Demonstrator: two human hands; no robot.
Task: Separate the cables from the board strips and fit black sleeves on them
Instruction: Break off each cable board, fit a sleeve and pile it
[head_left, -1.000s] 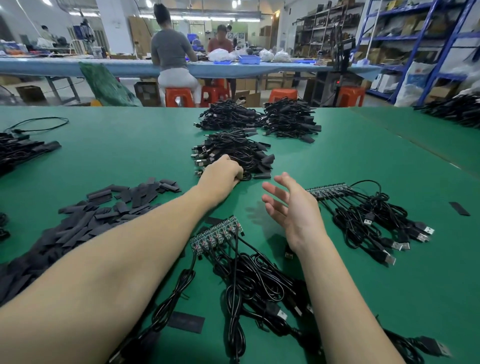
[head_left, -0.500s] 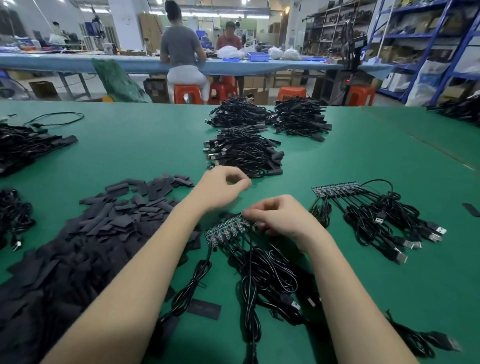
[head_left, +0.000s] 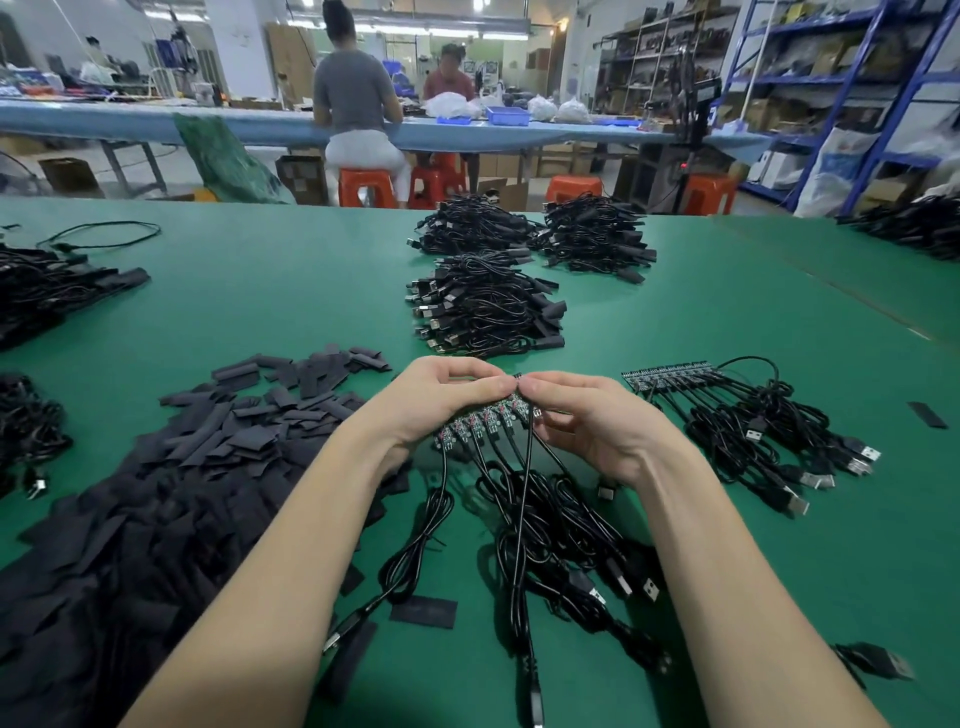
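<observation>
Right now my left hand (head_left: 434, 397) and right hand (head_left: 582, 421) both pinch the board strip (head_left: 485, 423) at its far end, fingertips nearly touching, holding it just above the green table (head_left: 270, 306). Its cables (head_left: 524, 519) hang down to a tangle between my forearms. Black sleeves (head_left: 208, 452) lie heaped to the left; a second board strip (head_left: 670, 375) rests to the right.

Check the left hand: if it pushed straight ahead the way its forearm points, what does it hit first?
Probably the near stack of bundled black USB cables, just beyond the left hand. Only bare green table shows in between. The hand is raised, gripping the strip of small circuit boards, so depth is uncertain.
</observation>
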